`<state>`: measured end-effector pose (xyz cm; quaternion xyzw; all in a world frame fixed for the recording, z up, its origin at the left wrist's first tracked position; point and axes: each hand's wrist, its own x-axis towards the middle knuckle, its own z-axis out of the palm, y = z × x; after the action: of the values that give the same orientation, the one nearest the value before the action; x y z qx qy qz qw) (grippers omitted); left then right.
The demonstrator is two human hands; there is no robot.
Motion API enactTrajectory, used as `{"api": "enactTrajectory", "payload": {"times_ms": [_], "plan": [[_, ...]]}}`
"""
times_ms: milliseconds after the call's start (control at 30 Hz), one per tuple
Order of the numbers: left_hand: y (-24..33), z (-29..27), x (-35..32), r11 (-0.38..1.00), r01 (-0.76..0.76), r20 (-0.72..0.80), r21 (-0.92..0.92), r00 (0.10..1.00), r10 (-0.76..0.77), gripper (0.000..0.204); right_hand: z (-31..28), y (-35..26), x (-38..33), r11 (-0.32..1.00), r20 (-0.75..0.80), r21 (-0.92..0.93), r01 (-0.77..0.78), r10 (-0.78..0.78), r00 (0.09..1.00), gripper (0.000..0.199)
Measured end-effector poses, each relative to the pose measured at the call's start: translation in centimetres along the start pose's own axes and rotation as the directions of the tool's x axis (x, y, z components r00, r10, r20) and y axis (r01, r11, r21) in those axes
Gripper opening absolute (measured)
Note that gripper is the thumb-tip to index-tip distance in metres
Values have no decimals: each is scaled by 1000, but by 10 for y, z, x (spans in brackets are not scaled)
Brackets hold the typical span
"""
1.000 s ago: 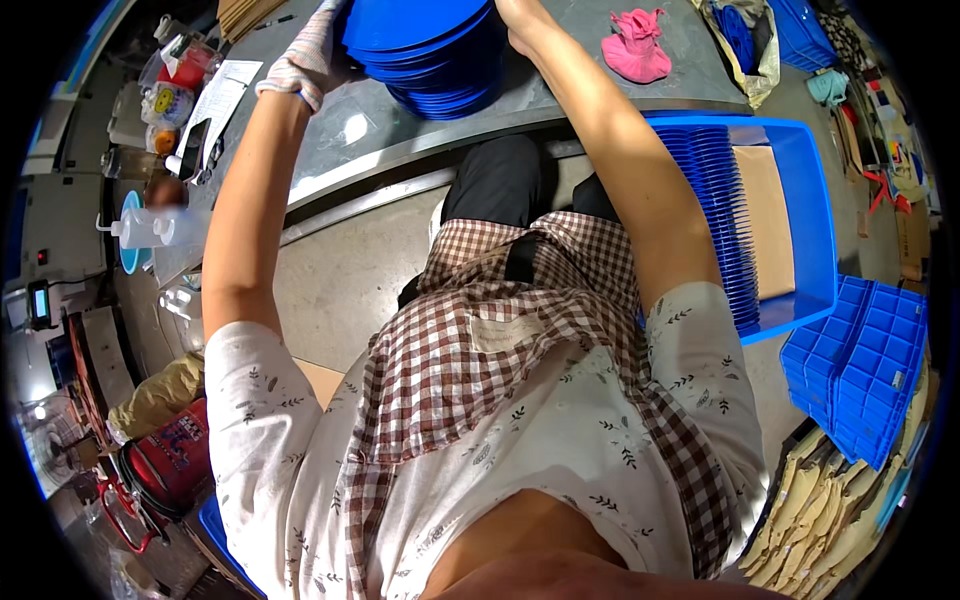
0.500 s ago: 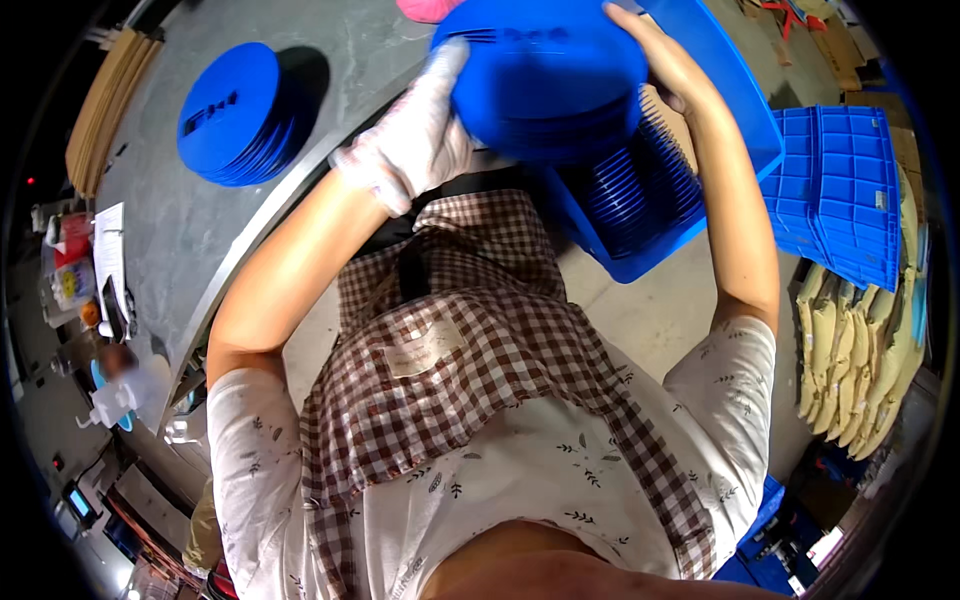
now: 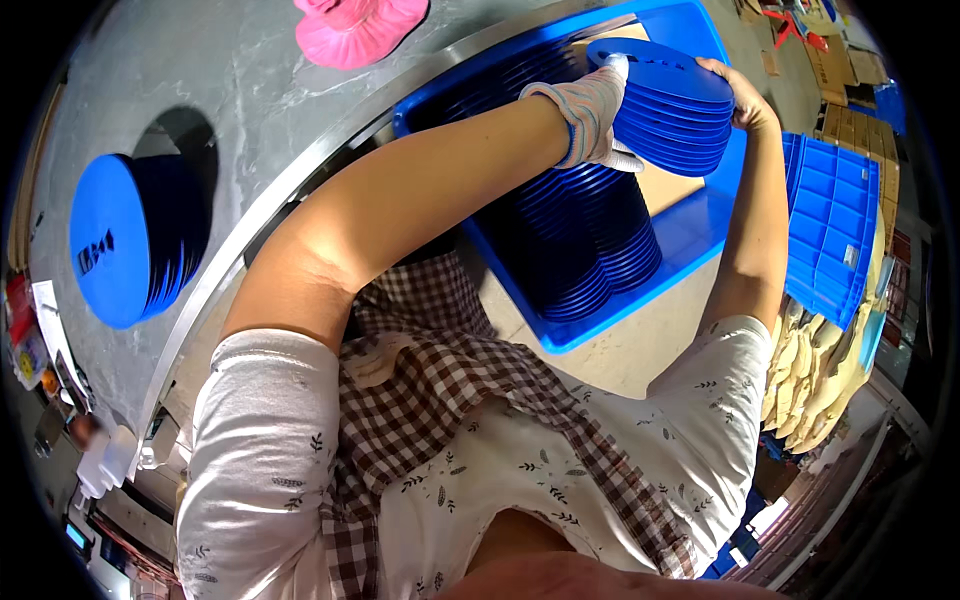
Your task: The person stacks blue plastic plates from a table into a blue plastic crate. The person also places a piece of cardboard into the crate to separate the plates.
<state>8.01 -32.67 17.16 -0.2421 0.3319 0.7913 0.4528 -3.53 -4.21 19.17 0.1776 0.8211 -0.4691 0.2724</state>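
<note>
A short stack of round blue plastic discs [image 3: 672, 108] is held between my two hands over a blue bin. My left hand [image 3: 590, 112], in a white knitted glove, grips the stack's left side. My bare right hand [image 3: 742, 95] has its fingers closed on the right edge. Inside the bin [image 3: 728, 215] stand tall rows of the same discs [image 3: 570, 240], packed on edge beside a brown cardboard piece [image 3: 668, 186]. My left forearm crosses over part of the bin and hides some rows.
A grey table [image 3: 265, 110] with a metal edge lies to the left, bearing another disc stack [image 3: 112, 240] and a pink fabric item [image 3: 362, 30]. Right of the bin stand a ribbed blue crate [image 3: 828, 225] and a pile of yellowish sacks [image 3: 805, 380].
My hands have carried the disc stack to the right and over the bin. The view has turned, so more of the bin and its rows of discs now shows.
</note>
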Motion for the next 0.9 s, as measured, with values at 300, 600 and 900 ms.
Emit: {"api": "enactTrajectory", "payload": {"times_ms": [300, 600, 900], "plan": [[0, -16, 11, 989, 21, -50, -149, 998, -29, 83, 17, 10, 52, 983, -38, -160, -93, 88, 995, 61], [-35, -51, 4, 981, -63, 119, 185, 992, 42, 69, 30, 24, 87, 988, 15, -1, -155, 155, 988, 62], [-62, -87, 24, -403, -53, 349, 914, 611, 711, 68, 32, 24, 75, 994, -2, -56, -93, 93, 996, 48]]}}
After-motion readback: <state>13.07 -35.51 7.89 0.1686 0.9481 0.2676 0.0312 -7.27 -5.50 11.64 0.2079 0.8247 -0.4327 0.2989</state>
